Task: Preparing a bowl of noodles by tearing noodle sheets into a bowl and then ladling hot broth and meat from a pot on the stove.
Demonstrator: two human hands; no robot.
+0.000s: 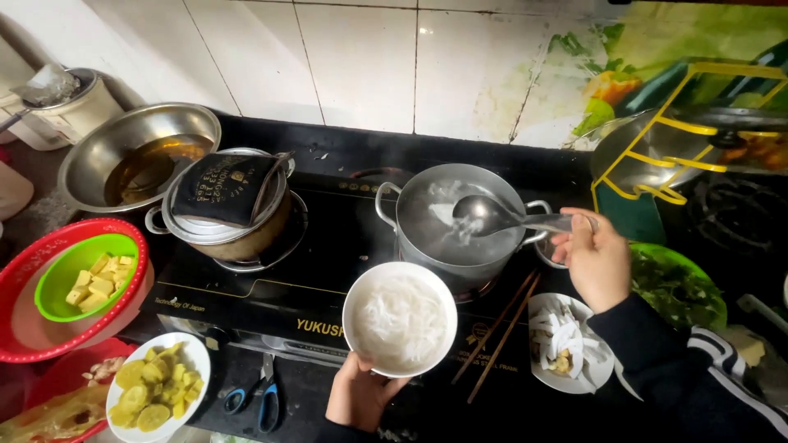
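The left hand (359,399) is holding a white bowl (400,318) from below at its near edge, its grip curled under the rim, keeping the bowl just in front of the steaming steel pot (454,223) on the black cooktop (328,246). The bowl is already holding a heap of white noodles (398,321); no broth or toppings are showing on them yet, so the filling appears only partly done. The right hand (597,258) is pinching the handle of a metal ladle (486,215), whose scoop is hanging over the pot's simmering liquid; whether it is carrying any broth cannot be told through the steam.

A pair of chopsticks (499,336) is lying just right of the bowl, beside a small plate of sliced white pieces (566,343). A green dish of leafy herbs (677,287) is sitting at the right. To the left, a covered pot (226,205) is resting on the other burner, with a green bowl of yellow cubes (90,275) and a white plate of yellow slices (156,385) nearer, still untouched by either hand. Scissors (256,398) are lying at the near edge of the desk.
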